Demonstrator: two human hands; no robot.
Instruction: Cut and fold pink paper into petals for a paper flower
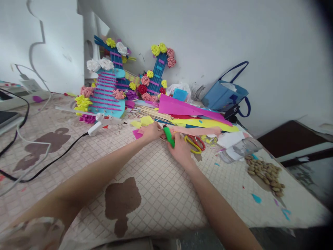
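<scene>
My right hand [181, 150] grips a green-handled tool [169, 136], likely a cutter, its tip pointing up and left. My left hand [151, 132] rests on the table beside it, fingers pressed on pink and yellow paper scraps [142, 122]; whether it pinches a scrap is hard to tell. Both hands meet near the middle of the checked tablecloth [145, 180]. Yellow and red scissors [194, 143] lie just right of my right hand.
A white glue gun [104, 123] with a black cord lies to the left. Blue craft pieces with paper flowers [109, 93] lean on the wall. Pink and yellow sheets [192, 114], wooden sticks, a blue bag [223, 95], a glass [240, 149] and a pile of nuts [265, 173] crowd the right.
</scene>
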